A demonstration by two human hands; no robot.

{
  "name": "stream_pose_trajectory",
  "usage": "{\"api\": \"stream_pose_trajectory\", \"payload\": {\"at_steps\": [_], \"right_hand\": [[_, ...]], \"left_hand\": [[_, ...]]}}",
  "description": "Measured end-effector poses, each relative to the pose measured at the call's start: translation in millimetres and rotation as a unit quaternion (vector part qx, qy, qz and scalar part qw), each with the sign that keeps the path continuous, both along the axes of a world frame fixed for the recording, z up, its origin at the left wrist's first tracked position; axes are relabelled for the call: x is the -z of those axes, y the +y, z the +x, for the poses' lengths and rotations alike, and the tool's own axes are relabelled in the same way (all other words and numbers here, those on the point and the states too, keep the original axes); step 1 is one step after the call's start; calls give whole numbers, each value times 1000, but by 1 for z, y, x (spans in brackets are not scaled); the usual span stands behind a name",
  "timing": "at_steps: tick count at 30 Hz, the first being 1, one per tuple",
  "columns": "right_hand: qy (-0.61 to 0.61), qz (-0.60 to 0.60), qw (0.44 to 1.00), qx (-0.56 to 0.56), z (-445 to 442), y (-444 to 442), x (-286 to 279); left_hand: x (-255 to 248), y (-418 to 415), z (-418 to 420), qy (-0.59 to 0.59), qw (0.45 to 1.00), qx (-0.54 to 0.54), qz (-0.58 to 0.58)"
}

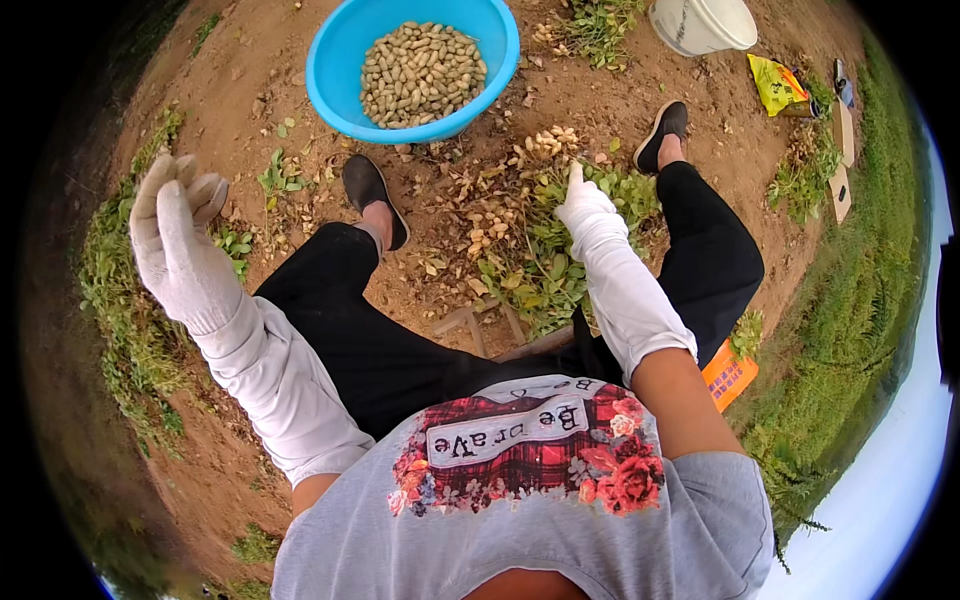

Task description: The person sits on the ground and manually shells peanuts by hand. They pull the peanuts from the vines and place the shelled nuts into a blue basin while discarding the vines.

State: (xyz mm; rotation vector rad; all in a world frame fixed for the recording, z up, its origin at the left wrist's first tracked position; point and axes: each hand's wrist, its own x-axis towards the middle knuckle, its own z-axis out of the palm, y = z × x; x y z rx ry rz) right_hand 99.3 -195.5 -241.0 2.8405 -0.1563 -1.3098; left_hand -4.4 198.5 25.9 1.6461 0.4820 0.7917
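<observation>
My left hand (180, 244), in a white knit glove, is raised at the left with its fingers loosely bent and apart. Nothing shows in it. In a matching glove, my right hand (586, 201) is low over a heap of uprooted peanut plants (544, 262) between my legs, one finger stretched towards a cluster of peanuts (551, 142). Whether it grips a stem is hidden. More peanuts (487, 229) lie among the roots and dry leaves left of that hand. Beyond my feet, a blue plastic basin (330, 82) holds a pile of unshelled peanuts (424, 75).
A white plastic bucket (694, 30) stands at the far right, near a yellow packet (776, 84) and cardboard pieces (841, 150). An orange bag (729, 377) with writing lies by my right thigh. Wooden bars (476, 330) show below me. Plants (127, 300) line the left; grass borders the right.
</observation>
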Motion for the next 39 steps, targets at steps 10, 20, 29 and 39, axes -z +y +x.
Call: {"api": "stream_pose_trajectory", "payload": {"at_steps": [10, 20, 29, 39], "right_hand": [[-140, 240, 958, 65, -20, -49, -77], [-302, 474, 818, 126, -133, -26, -201], [-194, 531, 774, 284, -143, -83, -212], [35, 719, 550, 423, -109, -38, -133]], "left_hand": [[16, -63, 20, 202, 953, 200, 108], [98, -261, 7, 213, 784, 521, -263], [121, -236, 2, 428, 782, 436, 122], [78, -260, -31, 391, 771, 415, 282]]}}
